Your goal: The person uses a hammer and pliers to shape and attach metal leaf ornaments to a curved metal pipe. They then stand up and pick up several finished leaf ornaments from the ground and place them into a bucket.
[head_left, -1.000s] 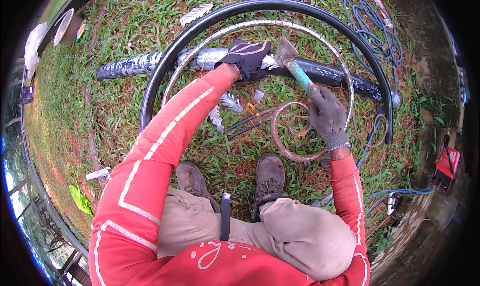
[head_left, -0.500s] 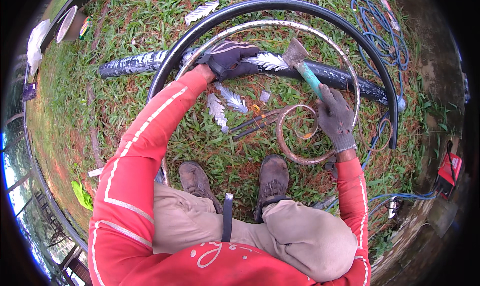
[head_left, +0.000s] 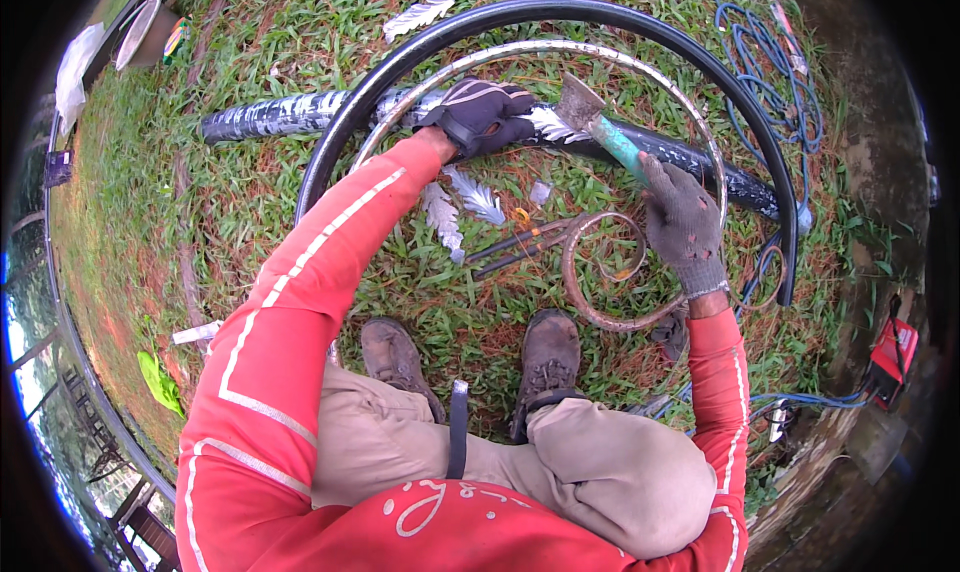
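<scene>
My left hand, in a dark padded glove, is closed on a silvery metal leaf and presses it along the black pipe. The fingers cover part of the leaf. In a grey knit glove, my right hand grips a hammer by its green handle. The hammer's rusty head is over the leaf's right end; whether they touch I cannot tell. Two more metal leaves lie on the grass below my left hand.
A large black curved tube and a thinner rusty hoop arch around the pipe. A scrolled metal piece lies before my boots. Blue cable coils at the upper right; a red machine stands at the right edge.
My left hand has shifted slightly right along the pipe and covers more of the leaf. The hammer's head has moved a little left over the leaf's end. The view has shifted slightly.
</scene>
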`<state>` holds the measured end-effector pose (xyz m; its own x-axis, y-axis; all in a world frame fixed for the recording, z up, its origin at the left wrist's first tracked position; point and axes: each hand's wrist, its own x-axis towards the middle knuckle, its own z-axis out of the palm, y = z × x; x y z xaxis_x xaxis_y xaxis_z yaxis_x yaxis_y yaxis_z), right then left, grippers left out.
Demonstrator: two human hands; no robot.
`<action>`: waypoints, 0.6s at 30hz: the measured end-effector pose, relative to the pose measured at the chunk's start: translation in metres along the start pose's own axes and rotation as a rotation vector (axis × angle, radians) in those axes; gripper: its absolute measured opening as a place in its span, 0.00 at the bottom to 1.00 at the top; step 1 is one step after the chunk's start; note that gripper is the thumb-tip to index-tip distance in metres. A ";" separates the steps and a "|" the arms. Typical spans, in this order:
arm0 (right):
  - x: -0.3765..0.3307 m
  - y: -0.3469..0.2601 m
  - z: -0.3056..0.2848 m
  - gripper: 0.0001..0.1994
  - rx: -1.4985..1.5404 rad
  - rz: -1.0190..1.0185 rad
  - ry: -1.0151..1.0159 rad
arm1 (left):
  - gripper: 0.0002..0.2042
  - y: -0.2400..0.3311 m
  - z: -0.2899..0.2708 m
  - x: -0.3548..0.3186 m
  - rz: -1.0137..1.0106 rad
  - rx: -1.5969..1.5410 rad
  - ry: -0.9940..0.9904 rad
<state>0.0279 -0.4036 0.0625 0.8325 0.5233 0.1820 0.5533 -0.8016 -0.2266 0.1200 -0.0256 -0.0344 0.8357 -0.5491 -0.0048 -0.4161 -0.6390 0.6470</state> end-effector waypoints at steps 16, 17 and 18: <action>0.003 -0.004 0.018 0.37 -0.044 -0.018 -0.059 | 0.19 -0.003 -0.001 0.013 0.018 0.040 -0.030; 0.002 -0.003 0.015 0.37 -0.047 -0.011 -0.058 | 0.19 -0.001 -0.001 0.014 -0.023 0.042 -0.078; 0.005 -0.004 0.009 0.38 -0.073 -0.010 -0.050 | 0.19 0.000 -0.001 0.013 -0.020 0.042 -0.079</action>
<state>0.0299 -0.3953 0.0555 0.8283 0.5435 0.1357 0.5596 -0.8142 -0.1547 0.1313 -0.0320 -0.0339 0.8141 -0.5753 -0.0787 -0.4152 -0.6715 0.6137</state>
